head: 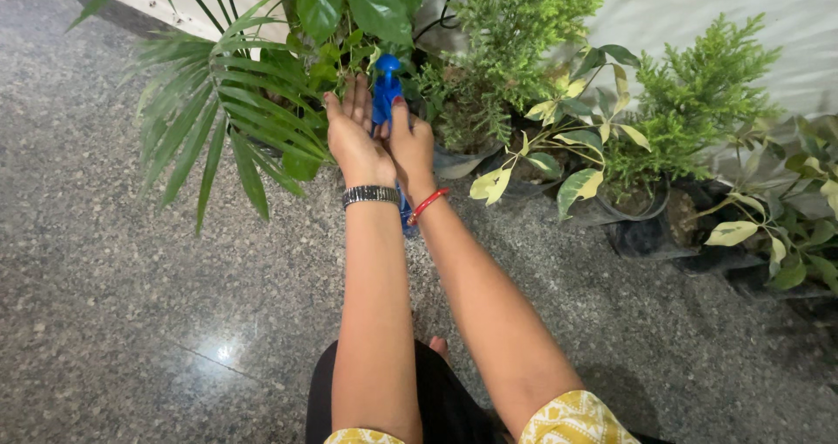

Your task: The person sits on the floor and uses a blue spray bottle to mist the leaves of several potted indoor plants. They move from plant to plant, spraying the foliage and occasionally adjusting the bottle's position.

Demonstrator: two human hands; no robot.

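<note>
Both of the person's arms reach forward over a polished grey speckled stone floor point(131, 304) toward a row of potted plants along a pale wall point(698, 7). The right hand point(410, 143), with a red bangle point(426, 205) at the wrist, is wrapped around a blue plastic spray bottle point(385, 90); its fingers are curled about the neck and the thumb lies up along the side, just under the rounded blue nozzle head. The bottle stands upright between the two hands, with a sliver of its blue body showing below the wrists, and most of it is hidden by the hands. The left hand point(353, 134), wearing a dark metal-link wristband point(371, 195), is held with fingers extended and close together, the palm side pressed against the bottle's left; whether it actually clasps the bottle cannot be told.

Directly ahead of the nozzle hang the long drooping fronds of a green palm-like plant point(218, 112), which spread to the left and partly cover the pot behind them. Broad glossy dark leaves point(349, 7) hang over the hands from above. To the right stand a feathery light-green conifer-like shrub point(506, 34), a variegated yellow-and-green leafy plant point(567, 138) and a second feathery shrub point(698, 95) in dark pots point(646, 230).
</note>
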